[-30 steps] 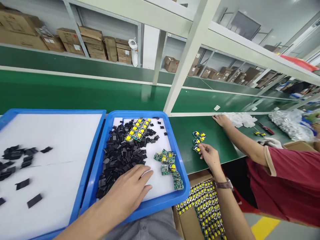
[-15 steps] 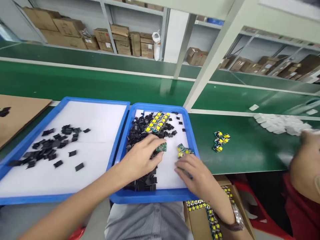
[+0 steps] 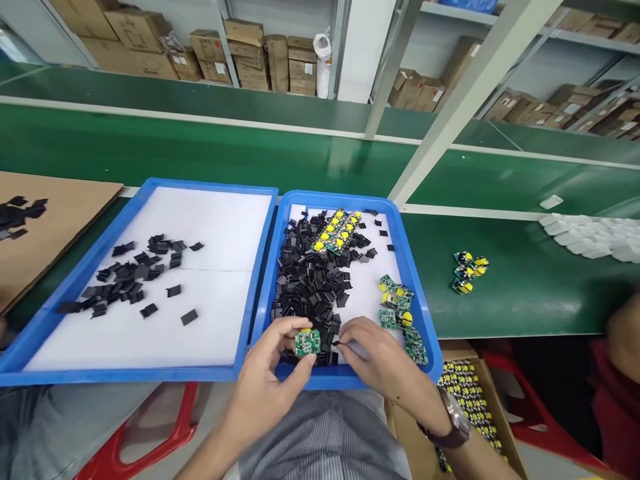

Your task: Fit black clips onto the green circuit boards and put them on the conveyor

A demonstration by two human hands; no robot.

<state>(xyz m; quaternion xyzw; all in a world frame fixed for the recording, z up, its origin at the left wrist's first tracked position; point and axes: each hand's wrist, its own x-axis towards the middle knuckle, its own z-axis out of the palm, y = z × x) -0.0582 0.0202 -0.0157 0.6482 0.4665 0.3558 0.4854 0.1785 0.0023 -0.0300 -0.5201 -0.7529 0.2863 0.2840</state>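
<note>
My left hand (image 3: 273, 367) grips a small green circuit board (image 3: 307, 342) by its edges, its component side facing me and a bit of yellow at the top. Close on the right, my right hand (image 3: 377, 353) pinches a small black piece (image 3: 337, 343) between thumb and fingertips. Both hands are over the near edge of a blue tray (image 3: 433, 333). Inside it lie a heap of black pieces (image 3: 310, 280), a panel of boards with yellow parts (image 3: 337, 231) on top of the heap, and several loose green boards (image 3: 400, 303) along the right side.
Left of it, another blue tray (image 3: 150, 375) holds scattered black pieces (image 3: 130, 277). Cardboard (image 3: 65, 200) lies far left. On the green bench stand several yellow-topped boards (image 3: 467, 270) and white parts (image 3: 590, 233). Below right is a carton of boards (image 3: 470, 400); a person (image 3: 623, 353) sits beyond.
My left hand has come nearer with the board, now turned towards me. My right hand has left the loose boards, moved beside my left hand and now pinches a black piece. The view has shifted.
</note>
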